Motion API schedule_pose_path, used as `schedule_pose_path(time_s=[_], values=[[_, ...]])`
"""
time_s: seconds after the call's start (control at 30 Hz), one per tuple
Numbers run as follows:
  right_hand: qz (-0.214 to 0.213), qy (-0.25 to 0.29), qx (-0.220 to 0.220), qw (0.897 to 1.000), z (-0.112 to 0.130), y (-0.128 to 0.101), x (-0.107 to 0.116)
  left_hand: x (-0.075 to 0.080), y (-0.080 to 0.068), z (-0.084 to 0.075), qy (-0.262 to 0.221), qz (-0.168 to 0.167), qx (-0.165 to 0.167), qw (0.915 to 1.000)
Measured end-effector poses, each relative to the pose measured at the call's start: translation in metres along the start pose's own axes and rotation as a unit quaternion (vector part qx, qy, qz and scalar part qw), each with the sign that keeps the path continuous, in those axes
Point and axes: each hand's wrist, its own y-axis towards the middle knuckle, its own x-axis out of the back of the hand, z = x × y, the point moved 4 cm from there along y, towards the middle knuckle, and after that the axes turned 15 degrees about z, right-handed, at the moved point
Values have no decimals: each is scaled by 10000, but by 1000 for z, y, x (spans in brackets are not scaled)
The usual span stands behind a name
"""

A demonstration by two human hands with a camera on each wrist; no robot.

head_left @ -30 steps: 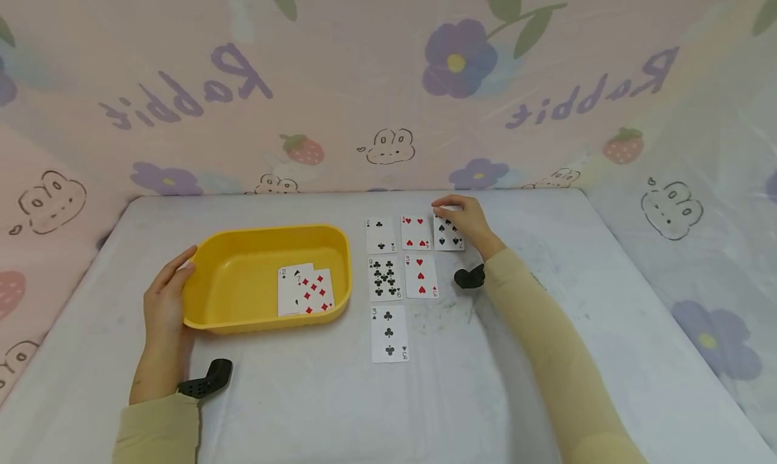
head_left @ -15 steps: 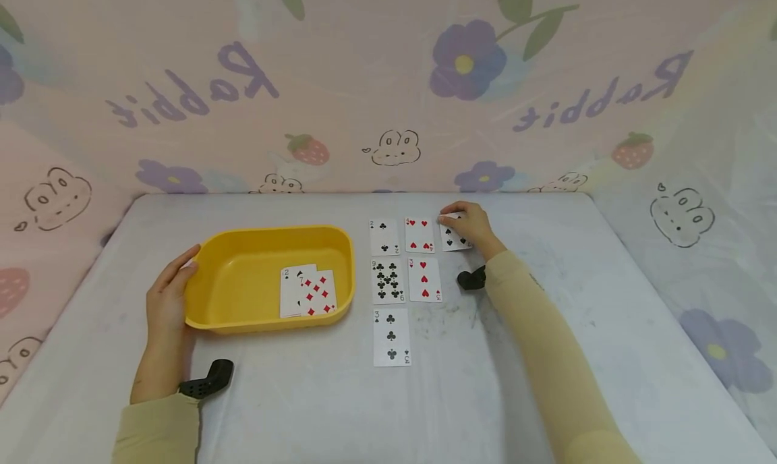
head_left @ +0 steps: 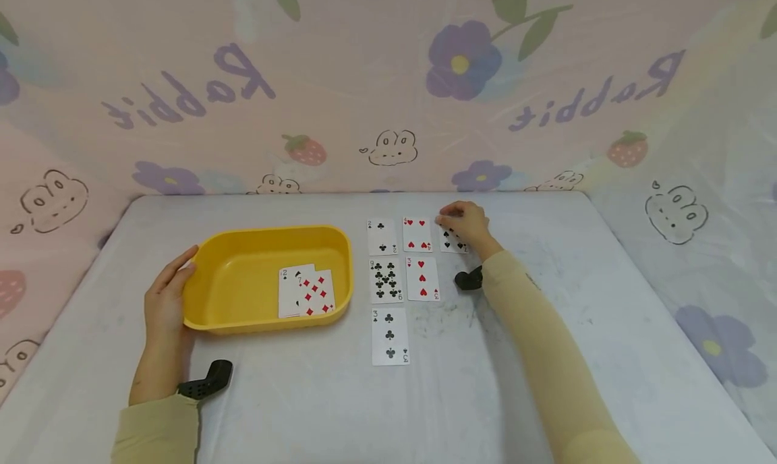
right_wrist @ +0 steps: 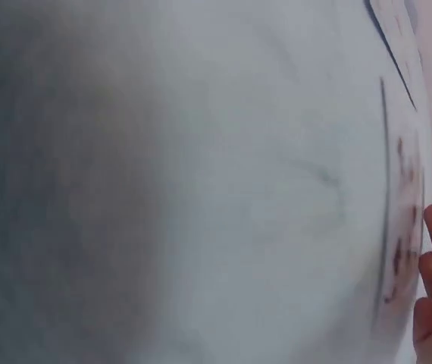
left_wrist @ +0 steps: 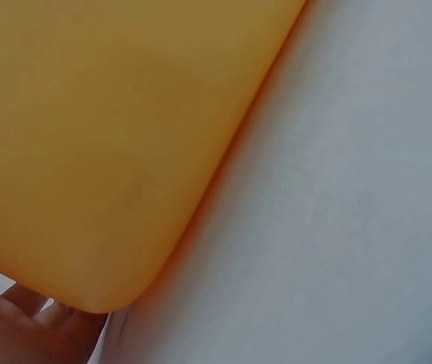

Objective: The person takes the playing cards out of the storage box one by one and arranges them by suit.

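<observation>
Five cards (head_left: 388, 282) face-up beside yellow tray (head_left: 243, 315); right hand (head_left: 464, 224) fingers pinch spade card (head_left: 452, 243); left hand (head_left: 166, 295) flat against tray.

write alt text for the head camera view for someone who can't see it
A person's right hand grips a spade card at the far right of a row of face-up playing cards on a grey table, while the left hand rests against the side of a yellow tray. Two cards lie overlapped in the tray.

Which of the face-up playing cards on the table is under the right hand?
The black spade card at the right end of the far row; the right hand covers its top edge.
</observation>
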Motion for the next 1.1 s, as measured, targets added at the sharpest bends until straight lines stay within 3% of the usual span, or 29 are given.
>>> schedule_pose_path(time_s=[0.27, 0.6, 0.93, 1.1], values=[[-54, 678, 393, 9969, 18, -6, 2, 2, 0, 0, 79, -72, 50, 9999], [-119, 1198, 1121, 9864, 60, -15, -17, 2, 1, 1, 215, -102, 108, 9997], [215, 1339, 1693, 9762, 107, -27, -52, 1, 2, 3, 106, -93, 51, 9999], [389, 1424, 1963, 9694, 135, -34, -75, 3, 1, 1, 295, -203, 144, 9993]])
